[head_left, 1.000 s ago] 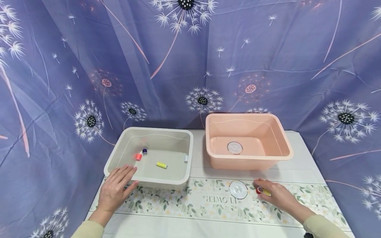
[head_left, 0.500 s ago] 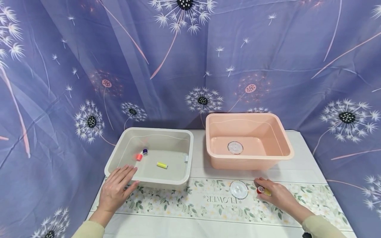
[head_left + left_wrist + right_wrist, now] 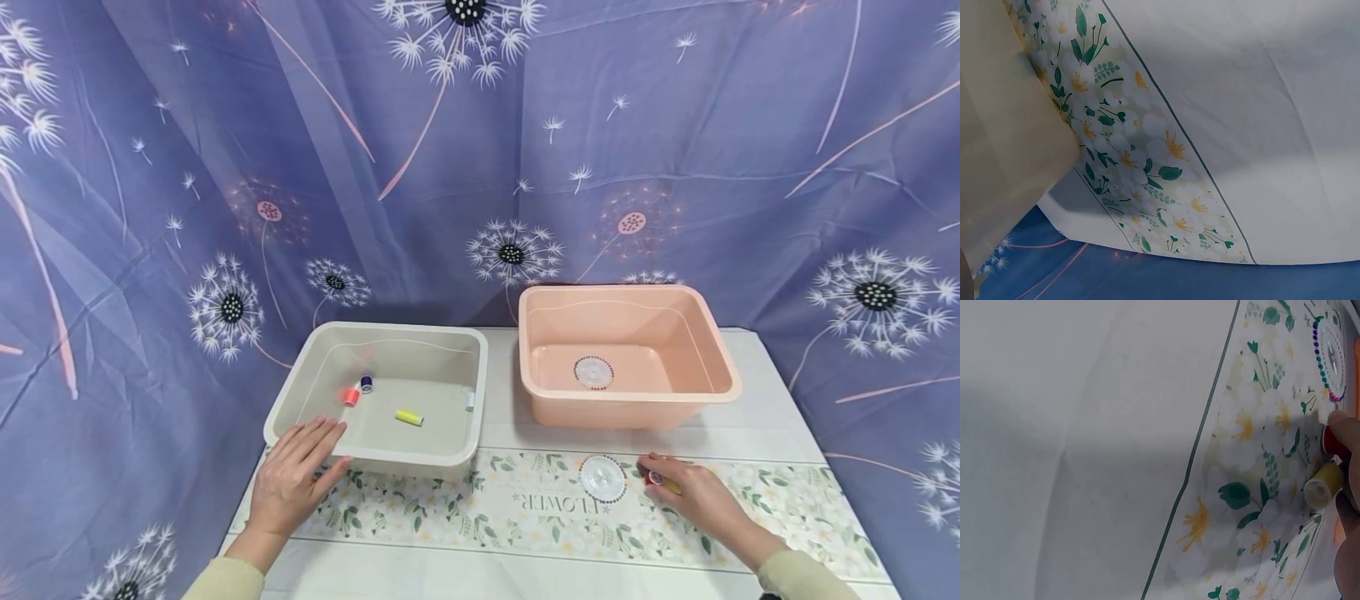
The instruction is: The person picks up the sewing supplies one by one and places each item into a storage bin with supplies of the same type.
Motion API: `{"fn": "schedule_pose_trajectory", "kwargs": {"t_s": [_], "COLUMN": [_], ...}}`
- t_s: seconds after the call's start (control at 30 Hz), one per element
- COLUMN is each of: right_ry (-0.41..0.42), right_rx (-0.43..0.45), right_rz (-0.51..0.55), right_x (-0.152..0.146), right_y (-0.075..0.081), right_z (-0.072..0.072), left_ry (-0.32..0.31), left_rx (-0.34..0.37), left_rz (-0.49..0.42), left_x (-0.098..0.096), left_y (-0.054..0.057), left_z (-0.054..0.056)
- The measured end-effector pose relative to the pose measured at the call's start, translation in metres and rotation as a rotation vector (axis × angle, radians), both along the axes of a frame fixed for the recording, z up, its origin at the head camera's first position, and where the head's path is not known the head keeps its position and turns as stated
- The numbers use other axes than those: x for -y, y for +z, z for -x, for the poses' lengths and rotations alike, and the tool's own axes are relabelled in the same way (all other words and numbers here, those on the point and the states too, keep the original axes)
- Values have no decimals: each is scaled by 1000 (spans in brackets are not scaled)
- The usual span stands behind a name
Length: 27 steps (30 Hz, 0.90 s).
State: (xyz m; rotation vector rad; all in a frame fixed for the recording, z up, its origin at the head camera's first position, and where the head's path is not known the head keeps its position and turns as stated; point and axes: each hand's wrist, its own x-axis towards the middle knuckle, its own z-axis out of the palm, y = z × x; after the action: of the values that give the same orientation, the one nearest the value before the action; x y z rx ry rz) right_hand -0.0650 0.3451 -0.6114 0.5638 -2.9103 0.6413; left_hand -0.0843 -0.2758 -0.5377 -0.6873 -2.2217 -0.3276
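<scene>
My left hand (image 3: 292,475) rests at the near left rim of the grey plastic tub (image 3: 420,457), fingers straight. In that tub lie a yellow spool of thread (image 3: 409,417), a coral one (image 3: 350,397), a dark purple one (image 3: 367,383) and a white one (image 3: 469,400). On the tablecloth, my right hand (image 3: 697,496) pinches a red spool of thread (image 3: 1333,442) between thumb and fingers. Right beside it, under the same hand, is another yellow spool (image 3: 1322,485), its end facing the right wrist camera.
A clear pin wheel (image 3: 603,479) with coloured pin heads round its edge lies left of my right hand. Behind stands a peach tub (image 3: 630,412) holding a second pin wheel (image 3: 593,372). A purple dandelion-print curtain (image 3: 450,208) hangs at the back and sides of the table.
The red spool has turned and shifted slightly in my right fingers, which have curled in a little around it. My left hand has stayed at the grey tub's rim.
</scene>
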Motion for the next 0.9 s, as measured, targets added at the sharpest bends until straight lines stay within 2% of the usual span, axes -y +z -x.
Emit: {"fn": "schedule_pose_trajectory", "kwargs": {"t_s": [0.23, 0.57, 0.9], "right_ry": [21, 99, 148], "right_rx": [-17, -150, -170], "right_rz": [31, 52, 62], "right_x": [9, 33, 57], "right_y": [9, 29, 50], "right_z": [-2, -2, 1], "left_ry": [23, 13, 32], "left_rx": [-5, 1, 22], "left_rz": [15, 3, 30], "left_x": [1, 1, 1], "left_y": [-2, -2, 0], "left_z": [-2, -1, -2]}}
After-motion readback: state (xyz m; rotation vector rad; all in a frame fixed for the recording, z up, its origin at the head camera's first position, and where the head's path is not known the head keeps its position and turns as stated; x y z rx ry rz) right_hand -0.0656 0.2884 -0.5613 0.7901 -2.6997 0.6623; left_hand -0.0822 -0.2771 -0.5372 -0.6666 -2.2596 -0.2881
